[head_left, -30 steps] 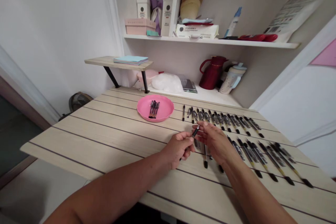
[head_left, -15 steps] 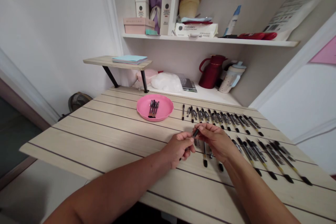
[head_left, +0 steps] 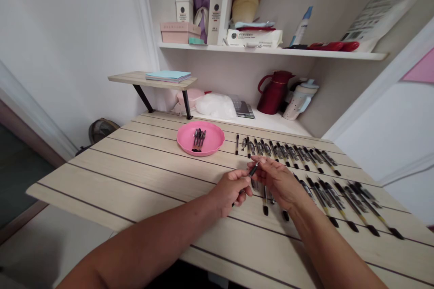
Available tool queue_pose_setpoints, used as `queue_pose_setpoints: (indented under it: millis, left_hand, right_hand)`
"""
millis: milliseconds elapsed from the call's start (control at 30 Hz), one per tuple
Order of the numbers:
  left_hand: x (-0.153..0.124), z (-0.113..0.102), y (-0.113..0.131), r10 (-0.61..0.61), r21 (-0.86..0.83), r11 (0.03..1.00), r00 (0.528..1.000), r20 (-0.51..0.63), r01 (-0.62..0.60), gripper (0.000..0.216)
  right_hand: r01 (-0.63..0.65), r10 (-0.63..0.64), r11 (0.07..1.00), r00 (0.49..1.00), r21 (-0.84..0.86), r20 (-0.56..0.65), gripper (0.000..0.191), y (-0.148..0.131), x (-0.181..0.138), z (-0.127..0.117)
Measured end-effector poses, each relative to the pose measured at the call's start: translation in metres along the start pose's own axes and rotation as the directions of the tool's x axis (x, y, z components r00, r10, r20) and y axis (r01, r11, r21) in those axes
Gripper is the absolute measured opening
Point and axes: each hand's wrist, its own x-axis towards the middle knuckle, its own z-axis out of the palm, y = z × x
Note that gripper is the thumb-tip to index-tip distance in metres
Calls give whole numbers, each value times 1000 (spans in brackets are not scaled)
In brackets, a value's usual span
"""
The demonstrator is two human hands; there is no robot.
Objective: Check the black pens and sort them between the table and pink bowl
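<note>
One black pen (head_left: pixel 252 171) is held just above the wooden table (head_left: pixel 135 169), near mid-tabletop, tilted with its upper end pointing away. Behind it lies a far row of pens (head_left: pixel 288 151). To the right is a nearer row (head_left: pixel 342 196), a few of them partly under the hands. Bare wood lies open to the left and toward the front edge. A pink dish (head_left: pixel 185 141) with several pens in it sits well apart, far left. Both forearms come in from below and converge. The left hand (head_left: pixel 230 189) is curled closed round the pen's lower barrel. The right hand (head_left: pixel 278 180) is palm down, fingers loosely bent, with thumb and forefinger pinching the pen's upper end.
</note>
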Motion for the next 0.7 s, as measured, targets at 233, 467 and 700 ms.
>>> queue_pose_setpoints:
  millis: [233,467,700]
  left_hand:
    - [-1,-1,-1,-18,13,1000,999,26,18,34]
    - [1,-1,3,84,-21,996,982,-168,-89,31]
    - [17,-13,6,231,229,960,914,-332,-160,22]
  right_hand:
    - [141,-139,990,988,26,-69,22,1,4,-2]
    - [182,-212,974,940,-132,-267,31,-7,6,-12]
    - [121,-193,852,977,-510,-92,22,-7,-10,-11]
